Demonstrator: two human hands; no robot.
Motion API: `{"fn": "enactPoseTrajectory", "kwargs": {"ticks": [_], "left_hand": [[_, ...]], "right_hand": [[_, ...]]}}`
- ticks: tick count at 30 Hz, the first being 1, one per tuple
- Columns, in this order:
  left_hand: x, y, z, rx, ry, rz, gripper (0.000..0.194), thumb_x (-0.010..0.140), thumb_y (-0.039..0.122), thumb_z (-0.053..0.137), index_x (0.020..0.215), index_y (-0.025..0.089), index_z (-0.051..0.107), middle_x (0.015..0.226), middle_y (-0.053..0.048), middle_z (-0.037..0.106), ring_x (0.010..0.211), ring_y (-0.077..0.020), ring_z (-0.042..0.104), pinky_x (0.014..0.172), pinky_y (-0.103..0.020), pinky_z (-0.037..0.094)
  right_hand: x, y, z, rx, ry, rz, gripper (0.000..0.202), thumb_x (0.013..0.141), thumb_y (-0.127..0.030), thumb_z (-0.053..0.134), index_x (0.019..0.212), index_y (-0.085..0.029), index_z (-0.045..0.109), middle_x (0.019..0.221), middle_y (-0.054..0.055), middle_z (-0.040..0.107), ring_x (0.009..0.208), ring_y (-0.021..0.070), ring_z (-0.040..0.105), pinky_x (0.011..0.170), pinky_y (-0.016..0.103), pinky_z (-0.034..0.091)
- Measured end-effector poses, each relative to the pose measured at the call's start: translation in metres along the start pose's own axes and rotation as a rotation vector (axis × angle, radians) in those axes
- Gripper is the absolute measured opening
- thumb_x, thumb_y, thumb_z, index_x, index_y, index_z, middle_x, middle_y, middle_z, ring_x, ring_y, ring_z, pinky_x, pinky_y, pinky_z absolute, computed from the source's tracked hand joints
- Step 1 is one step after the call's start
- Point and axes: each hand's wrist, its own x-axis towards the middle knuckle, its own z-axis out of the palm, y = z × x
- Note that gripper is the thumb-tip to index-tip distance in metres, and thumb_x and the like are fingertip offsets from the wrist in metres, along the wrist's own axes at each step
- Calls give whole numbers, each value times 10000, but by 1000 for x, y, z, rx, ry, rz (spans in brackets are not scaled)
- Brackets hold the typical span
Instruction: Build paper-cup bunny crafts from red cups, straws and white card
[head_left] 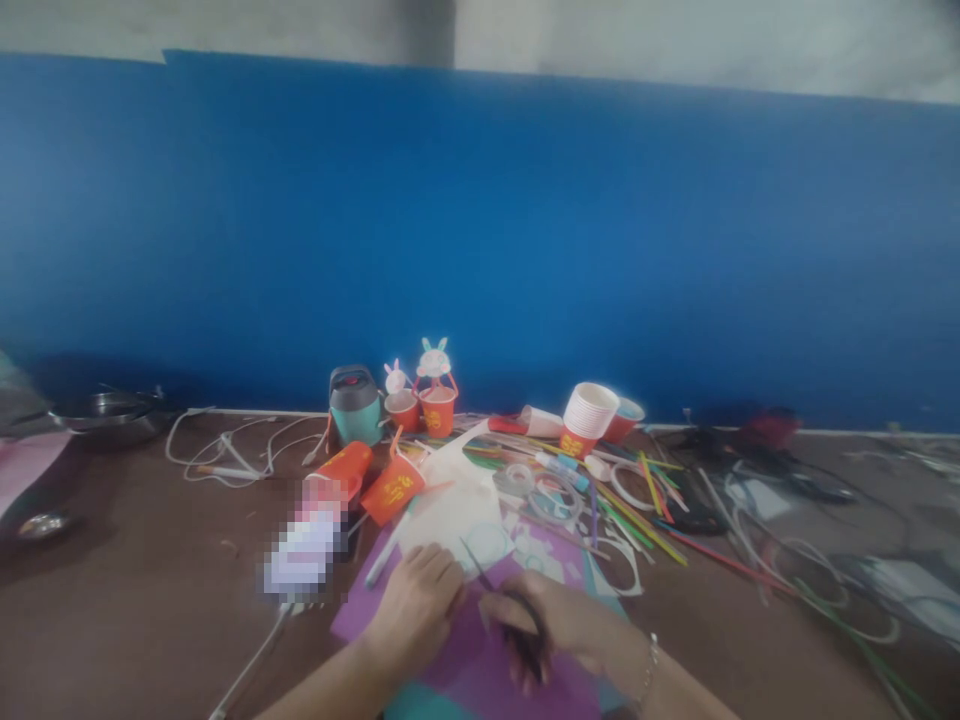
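Note:
My right hand is wrapped round a pair of scissors with black handles. Their blade points up and to the left, above a sheet of purple paper. Just left of the scissors, my left hand is closed with its fingers curled; what it pinches, if anything, is hidden. White paper with drawn outlines lies right beyond both hands. Small white cut-outs are spread over the purple sheet, and a marker-like white stick lies to the left.
Orange paper cups lie tipped beyond my left hand. Behind them stand a teal flask and a cup with a bunny face. A cup stack, tape rolls and coloured sticks fill the right. Cables run along both sides.

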Motion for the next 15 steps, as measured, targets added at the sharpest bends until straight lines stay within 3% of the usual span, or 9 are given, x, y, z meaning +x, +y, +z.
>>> {"fn": "enactPoseTrajectory", "kwargs": {"ticks": [11, 15], "left_hand": [[-1, -3, 4, 9, 40, 52, 203, 870, 93, 463, 698, 184, 520, 693, -21, 590, 675, -175, 524, 632, -306, 364], [0, -2, 3, -1, 53, 64, 206, 865, 89, 466, 688, 183, 514, 683, -19, 589, 666, -173, 520, 620, -307, 362]], "right_hand": [[-9, -7, 3, -109, 118, 18, 367, 790, -504, 596, 679, -162, 517, 457, -37, 525, 329, 44, 424, 326, 143, 299], [-2, -3, 6, -62, 114, 37, 339, 783, -485, 607, 712, -164, 524, 465, -28, 552, 346, 67, 478, 321, 144, 321]]}}
